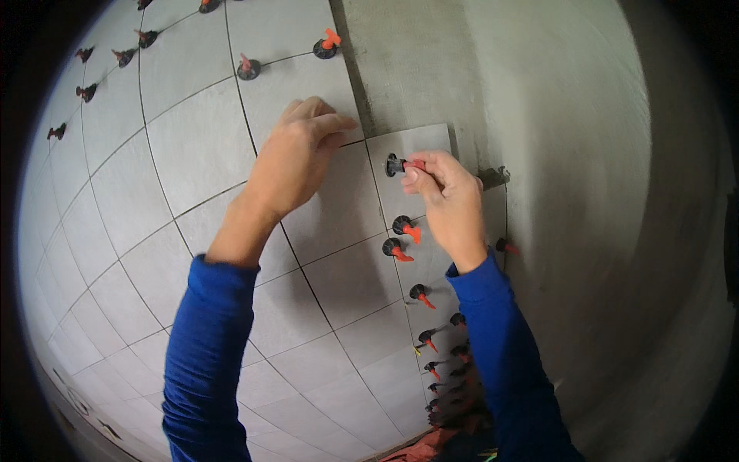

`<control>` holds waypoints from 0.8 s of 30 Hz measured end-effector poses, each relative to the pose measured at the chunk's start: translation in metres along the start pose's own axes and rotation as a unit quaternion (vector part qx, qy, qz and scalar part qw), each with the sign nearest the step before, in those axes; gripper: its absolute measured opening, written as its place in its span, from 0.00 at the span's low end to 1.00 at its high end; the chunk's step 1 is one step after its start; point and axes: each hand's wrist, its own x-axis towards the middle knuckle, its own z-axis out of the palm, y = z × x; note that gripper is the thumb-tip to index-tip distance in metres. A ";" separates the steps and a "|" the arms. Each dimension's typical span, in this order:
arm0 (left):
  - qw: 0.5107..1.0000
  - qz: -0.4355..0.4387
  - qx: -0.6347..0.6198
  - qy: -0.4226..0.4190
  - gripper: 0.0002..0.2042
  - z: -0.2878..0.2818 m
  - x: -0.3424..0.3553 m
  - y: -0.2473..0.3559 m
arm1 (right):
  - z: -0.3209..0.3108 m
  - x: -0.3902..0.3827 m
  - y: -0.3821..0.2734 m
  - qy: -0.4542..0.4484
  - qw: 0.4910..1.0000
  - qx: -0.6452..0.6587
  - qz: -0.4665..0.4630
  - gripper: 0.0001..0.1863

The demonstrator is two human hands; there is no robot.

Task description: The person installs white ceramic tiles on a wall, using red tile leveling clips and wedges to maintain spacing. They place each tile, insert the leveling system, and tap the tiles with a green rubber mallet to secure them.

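My right hand (450, 204) pinches the red handle of a tile leveler (394, 165), whose round black base points left toward the tiled wall. Behind it is a narrow grey tile (419, 140) at the right end of a row. My left hand (302, 150) is raised at the corner of a large grey tile (296, 88), close to the joint. Its thumb and fingers are drawn together, and whatever they may hold is hidden. Just below my right hand, two more levelers, an upper one (402, 225) and a lower one (393, 249), sit on a joint.
Bare grey mortar (416, 61) covers the wall above the narrow tile, meeting a plain side wall (570, 154) on the right. Several levelers with red handles run down the right joints. Others, including one at the top (326, 48), dot the upper left tiles.
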 end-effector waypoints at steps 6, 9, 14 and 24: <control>0.979 0.122 0.162 -0.033 0.12 0.015 0.019 -0.019 | 0.019 0.020 0.009 -0.021 0.994 -0.090 -0.056 0.09; 0.968 0.142 0.202 -0.052 0.12 0.025 0.024 -0.023 | 0.022 0.022 0.011 -0.025 0.985 -0.148 -0.082 0.09; 0.972 0.130 0.187 -0.066 0.10 0.032 0.024 -0.029 | 0.025 0.024 0.015 -0.020 0.978 -0.199 -0.064 0.07; 0.968 0.092 0.215 -0.095 0.09 0.041 0.030 -0.020 | -0.003 0.030 -0.009 0.029 0.990 -0.139 0.016 0.11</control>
